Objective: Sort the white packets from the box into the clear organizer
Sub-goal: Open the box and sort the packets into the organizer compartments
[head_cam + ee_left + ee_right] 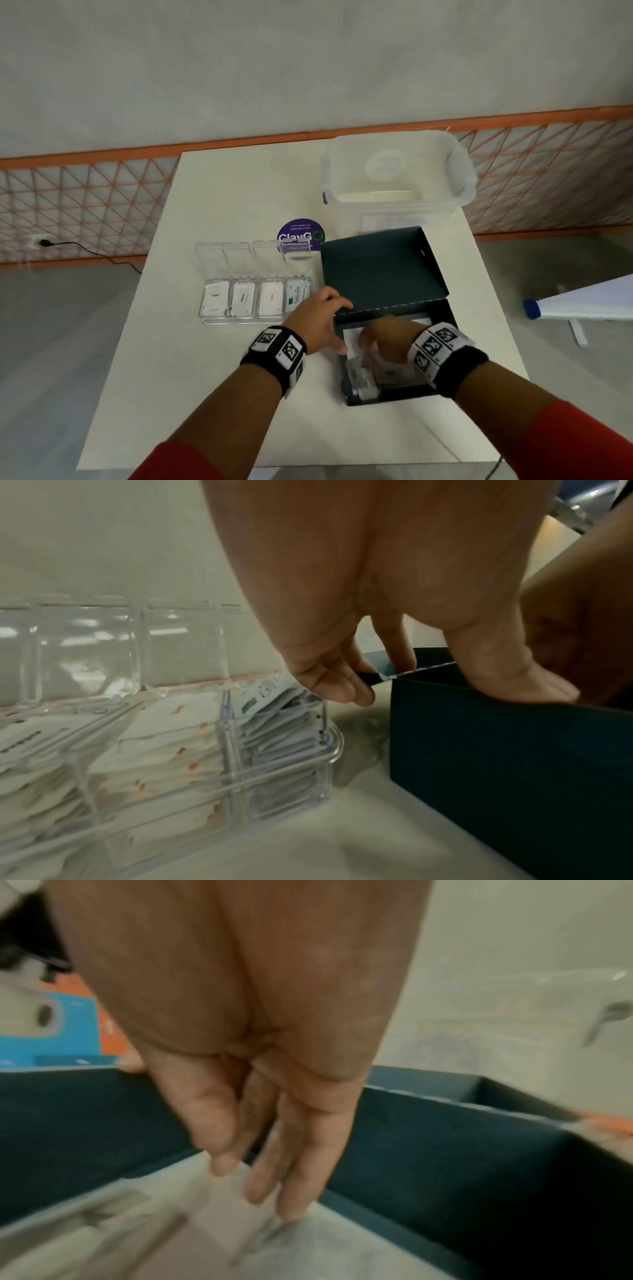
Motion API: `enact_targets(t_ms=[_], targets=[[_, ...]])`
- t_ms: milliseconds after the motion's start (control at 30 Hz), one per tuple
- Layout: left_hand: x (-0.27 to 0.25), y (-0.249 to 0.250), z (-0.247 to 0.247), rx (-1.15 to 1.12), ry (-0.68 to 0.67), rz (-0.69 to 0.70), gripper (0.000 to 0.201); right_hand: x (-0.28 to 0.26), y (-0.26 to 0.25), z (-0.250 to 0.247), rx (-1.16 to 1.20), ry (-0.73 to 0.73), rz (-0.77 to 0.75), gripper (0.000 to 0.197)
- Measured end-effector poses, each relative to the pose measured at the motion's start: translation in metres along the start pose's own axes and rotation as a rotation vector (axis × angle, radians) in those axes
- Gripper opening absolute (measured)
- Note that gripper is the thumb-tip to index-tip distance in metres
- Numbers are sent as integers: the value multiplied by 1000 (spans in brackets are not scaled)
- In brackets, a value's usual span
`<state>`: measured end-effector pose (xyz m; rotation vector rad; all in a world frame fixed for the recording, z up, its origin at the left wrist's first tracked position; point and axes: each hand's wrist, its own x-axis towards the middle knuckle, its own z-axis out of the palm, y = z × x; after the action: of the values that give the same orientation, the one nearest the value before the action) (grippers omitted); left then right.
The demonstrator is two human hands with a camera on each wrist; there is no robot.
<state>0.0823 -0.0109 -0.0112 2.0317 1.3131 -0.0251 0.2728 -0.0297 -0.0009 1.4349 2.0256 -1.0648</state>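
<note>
Several white packets [363, 377] lie loose in the dark box [394, 394] near the surface's right edge, likely light, thin and slippery, best pinched by an edge; the right hand [387, 342] reaches in with straight fingers holding nothing, while the left hand [318, 318] grips the box's rim beside the clear organizer [257, 298].

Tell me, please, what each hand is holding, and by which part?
The left hand grips the dark cardboard box by its left rim. The right hand holds nothing, fingers straight, reaching into it.
</note>
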Motion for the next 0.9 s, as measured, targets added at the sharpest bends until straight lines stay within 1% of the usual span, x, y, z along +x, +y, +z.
enact_targets(t_ms=[67,133,200,267,400,467,533,633,700,833,900], targets=[[-2,1,1,-8,17,-9,79,-1,19,-8,-18,106,94,38],[-3,2,2,3,20,-13,78,1,34,-7,-77,118,132,32],[-3,3,2,9,22,-17,78,4,36,-3,-88,98,141,29],[-3,4,1,7,23,-20,78,6,30,1,-61,66,134,32],[-4,5,1,11,25,-29,78,10,10,7,74,36,31,37],[-4,4,1,17,28,-27,78,11,7,-1,112,87,20,33],[-3,3,2,25,23,-25,78,8,12,-8,29,132,100,28],[0,2,4,39,21,-26,77,-3,32,-9,-143,88,278,25],[2,0,5,43,23,-25,77,-10,42,-3,-233,53,340,25],[4,-2,6,47,25,-19,75,-25,42,13,-284,-44,391,34],[5,-2,6,50,20,-15,76,-26,35,15,-241,-93,411,34]])
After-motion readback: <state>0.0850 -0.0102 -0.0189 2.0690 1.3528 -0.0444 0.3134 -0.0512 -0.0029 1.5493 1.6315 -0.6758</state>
